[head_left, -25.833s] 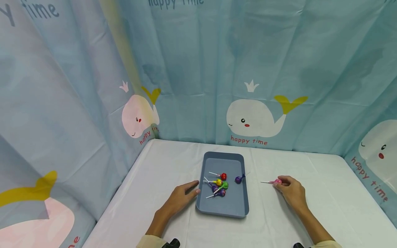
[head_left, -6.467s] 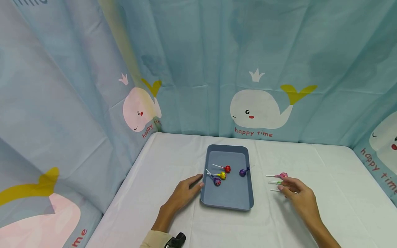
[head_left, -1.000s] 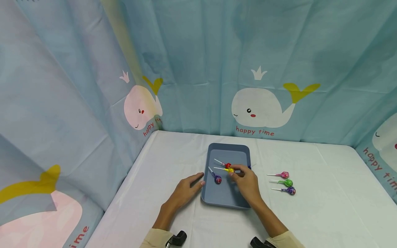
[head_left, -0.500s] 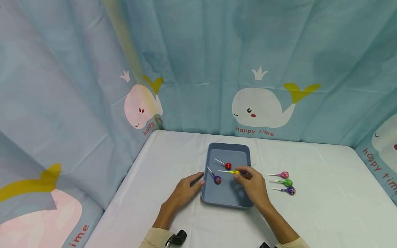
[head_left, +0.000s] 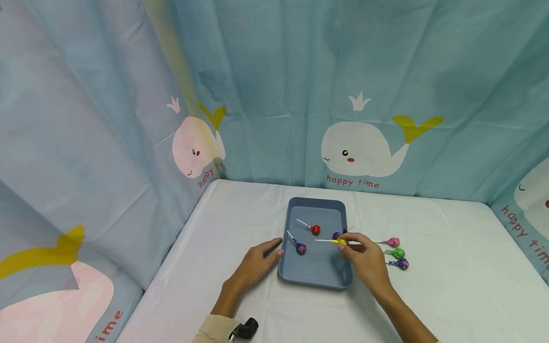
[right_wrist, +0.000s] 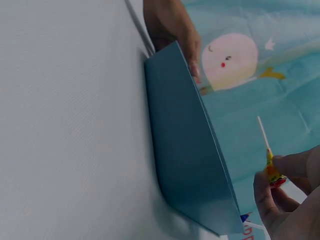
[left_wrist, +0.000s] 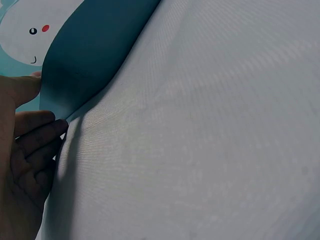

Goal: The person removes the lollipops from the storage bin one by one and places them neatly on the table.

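My right hand (head_left: 368, 261) pinches a yellow lollipop (head_left: 339, 241) by its wrapped head above the right side of the grey-blue tray (head_left: 315, 278); its white stick points left. In the right wrist view, thumb and fingers close round the yellow lollipop (right_wrist: 273, 172). My left hand (head_left: 256, 263) touches the tray's left rim with straight, relaxed fingers. Inside the tray lie a red lollipop (head_left: 315, 229) and a purple lollipop (head_left: 301, 248). Another purple lollipop (head_left: 336, 235) leans on the right rim, partly hidden behind my right hand.
On the white-covered table (head_left: 450, 247), right of the tray, lie a pink lollipop (head_left: 394, 242), a green lollipop (head_left: 399, 253) and a purple lollipop (head_left: 402, 263) in a column. My right hand hides some of their sticks. A whale-printed curtain (head_left: 266, 95) hangs behind and at the sides.
Over the last second my right hand has lifted the yellow lollipop and carried it right, towards the tray's edge. Earlier, pink, green and purple lollipops came to lie on the table. The left hand stays put.
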`<state>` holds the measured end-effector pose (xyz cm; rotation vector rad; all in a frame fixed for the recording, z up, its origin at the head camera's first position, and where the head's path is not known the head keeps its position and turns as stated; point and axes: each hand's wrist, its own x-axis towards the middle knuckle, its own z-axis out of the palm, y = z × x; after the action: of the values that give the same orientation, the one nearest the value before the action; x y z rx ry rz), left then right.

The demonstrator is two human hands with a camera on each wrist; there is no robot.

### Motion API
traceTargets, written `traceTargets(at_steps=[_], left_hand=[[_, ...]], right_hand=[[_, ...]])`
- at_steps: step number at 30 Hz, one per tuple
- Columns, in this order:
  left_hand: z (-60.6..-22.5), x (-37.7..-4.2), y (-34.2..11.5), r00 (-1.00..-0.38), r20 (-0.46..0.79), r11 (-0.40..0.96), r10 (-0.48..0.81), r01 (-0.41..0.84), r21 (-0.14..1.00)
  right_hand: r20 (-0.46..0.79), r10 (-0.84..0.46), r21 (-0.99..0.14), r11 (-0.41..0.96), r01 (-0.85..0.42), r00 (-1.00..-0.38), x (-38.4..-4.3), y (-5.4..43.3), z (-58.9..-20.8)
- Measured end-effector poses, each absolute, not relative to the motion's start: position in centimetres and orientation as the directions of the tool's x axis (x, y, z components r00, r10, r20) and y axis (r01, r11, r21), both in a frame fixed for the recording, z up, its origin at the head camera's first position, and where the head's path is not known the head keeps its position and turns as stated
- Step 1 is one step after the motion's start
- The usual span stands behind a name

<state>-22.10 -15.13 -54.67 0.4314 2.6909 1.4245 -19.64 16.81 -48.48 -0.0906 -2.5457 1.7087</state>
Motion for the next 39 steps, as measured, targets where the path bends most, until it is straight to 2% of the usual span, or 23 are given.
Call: traceTargets(at_steps=[25,39], left_hand=[[-54.7,-21.9,-15.1,-0.961,0.073,0.537,0.267,0.211,0.817],[-54.8,-22.1,-15.0,-0.962,0.064,0.540,0.267,0.204,0.816]], right_hand=[[0.062,0.173,-0.899,0.437,0.021,-0.983,-17.2,21.8,-49.2],[-0.008,0.240,-0.843,0.521,0.136,-0.971,-16.2,25.0,-49.9]])
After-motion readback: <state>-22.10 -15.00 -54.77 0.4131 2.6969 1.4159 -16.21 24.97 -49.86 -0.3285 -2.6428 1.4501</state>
